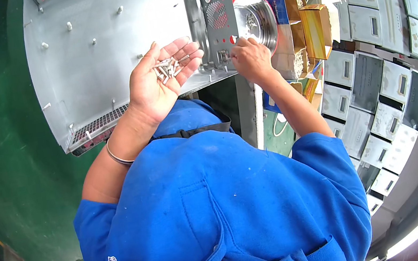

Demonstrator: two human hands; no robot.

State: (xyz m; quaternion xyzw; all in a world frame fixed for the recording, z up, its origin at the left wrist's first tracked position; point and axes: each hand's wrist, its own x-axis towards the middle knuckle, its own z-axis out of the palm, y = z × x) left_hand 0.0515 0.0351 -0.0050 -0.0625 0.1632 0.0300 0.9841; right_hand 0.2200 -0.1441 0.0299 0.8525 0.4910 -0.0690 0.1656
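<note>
You are fitting small silver metal screws (168, 68) into the grey sheet-metal panel (99, 44) filling the upper left of the frame. Your left hand (158, 81) is lying palm up and spread open just above centre, cupping the loose pile of screws. Your right hand (249, 58) is pinching its fingertips together against the panel's perforated edge beside the shiny round metal bowl (255, 15); whether a screw sits between them cannot be told. The next move probably calls for picking another screw from your palm.

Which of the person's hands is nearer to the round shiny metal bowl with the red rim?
The right hand. It is at the grey metal panel's edge, just left of the round shiny metal bowl. The left hand, palm up with small metal screws, is farther left.
</note>
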